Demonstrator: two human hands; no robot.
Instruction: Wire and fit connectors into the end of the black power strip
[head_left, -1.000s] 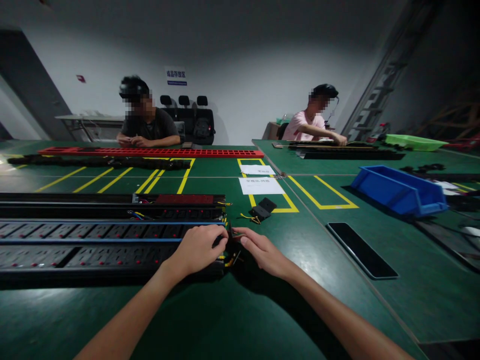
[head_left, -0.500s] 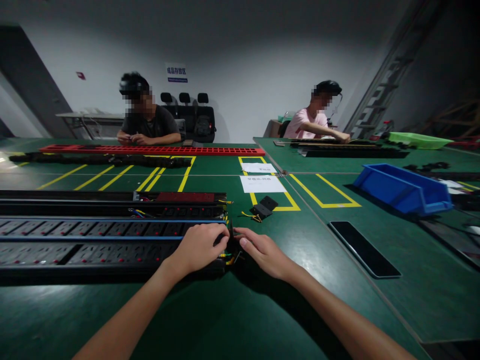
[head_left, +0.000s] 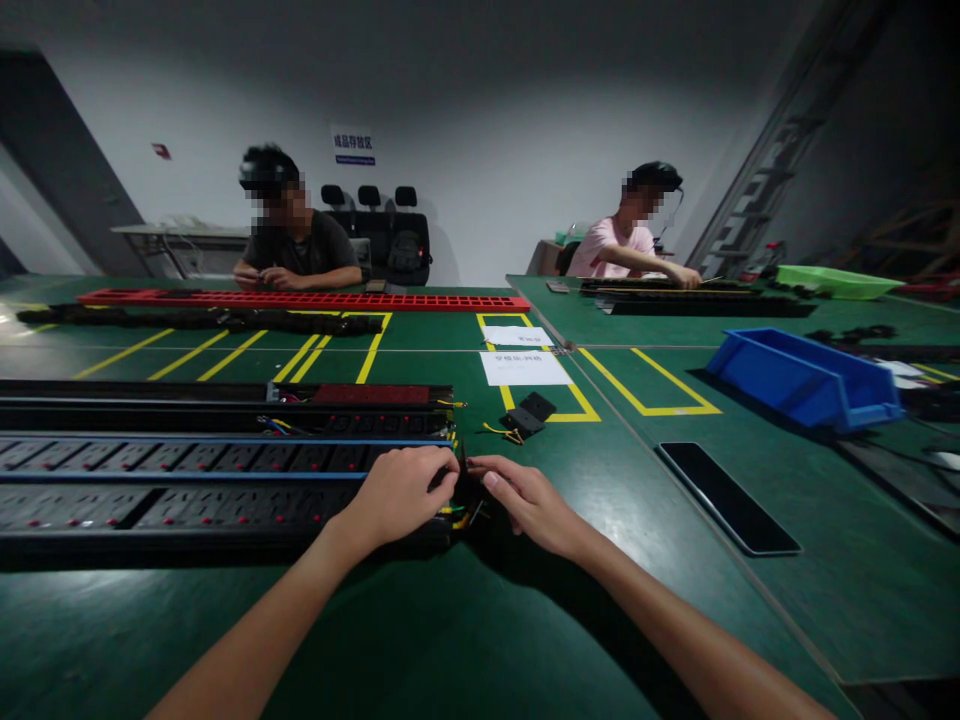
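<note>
Long black socket strips [head_left: 225, 507] lie side by side on the green table [head_left: 360, 630], one with blue edges [head_left: 187, 479]. My left hand [head_left: 405, 492] rests over the right end of the strips, its fingers bent against a small dark end piece [head_left: 463, 470]. From the right, my right hand [head_left: 525, 500] touches the same piece with thumb and index finger. Yellow-green wires [head_left: 459, 518] stick out below, between the hands. The piece is dark and partly hidden by the fingers. Behind the hands lies a black plate with a yellow wire [head_left: 531, 412].
A phone [head_left: 727, 497] and a blue bin [head_left: 802, 378] are on the right. Paper labels [head_left: 525, 368] lie ahead, near a red slotted rail [head_left: 300, 299]. Two people sit across the table, one in dark clothing [head_left: 304, 245], one in a pink shirt [head_left: 615, 245].
My right hand has shifted slightly, its thumb a little to the right and lower fingers showing more. My left hand stays in place. The pink-shirted person's hand has moved a little left.
</note>
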